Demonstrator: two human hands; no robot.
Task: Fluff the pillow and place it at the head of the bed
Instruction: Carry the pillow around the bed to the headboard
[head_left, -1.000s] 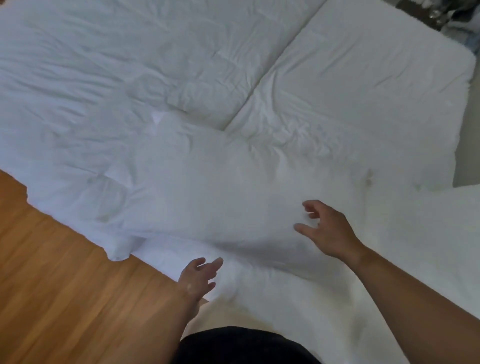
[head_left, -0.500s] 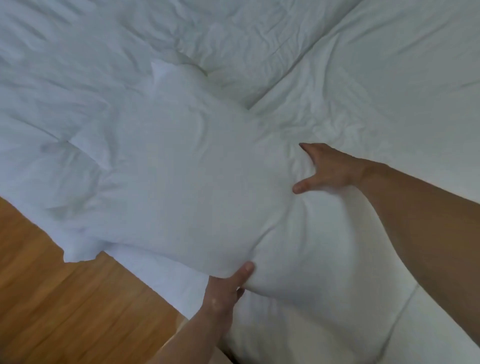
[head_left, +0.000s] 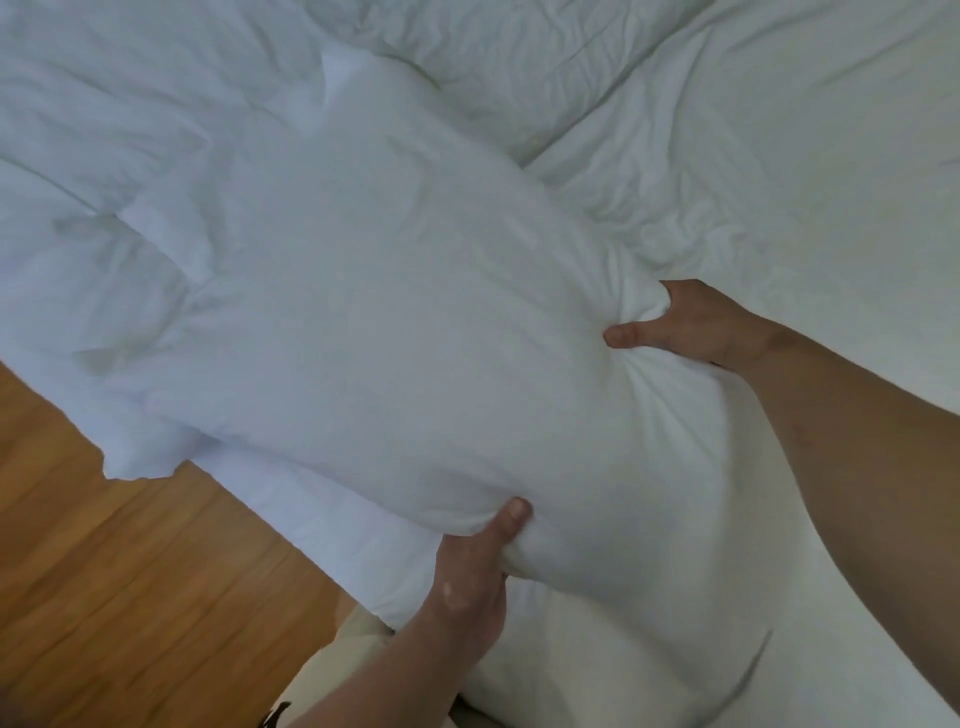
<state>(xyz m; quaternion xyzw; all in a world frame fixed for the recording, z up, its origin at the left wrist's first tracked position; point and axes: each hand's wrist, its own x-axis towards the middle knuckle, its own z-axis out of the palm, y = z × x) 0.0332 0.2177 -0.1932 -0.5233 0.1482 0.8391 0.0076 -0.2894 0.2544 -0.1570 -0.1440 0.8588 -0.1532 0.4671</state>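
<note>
A large white pillow fills the middle of the head view, lying at a slant over the near edge of the white bed. My left hand pinches its near lower edge, thumb on top and fingers underneath. My right hand bunches the fabric at its right end, with the thumb pointing left across the cover. The pillow's far corner reaches toward the bed's middle, and its loose case flap hangs at the left edge.
A crumpled white duvet covers the left part of the bed. A seam runs between two mattress halves. Wooden floor lies at lower left. A second white cushion or bedding piece sits below the pillow.
Both hands went from open above the pillow to gripping it: the left closed on the near edge, the right on the right end. The view has moved closer.
</note>
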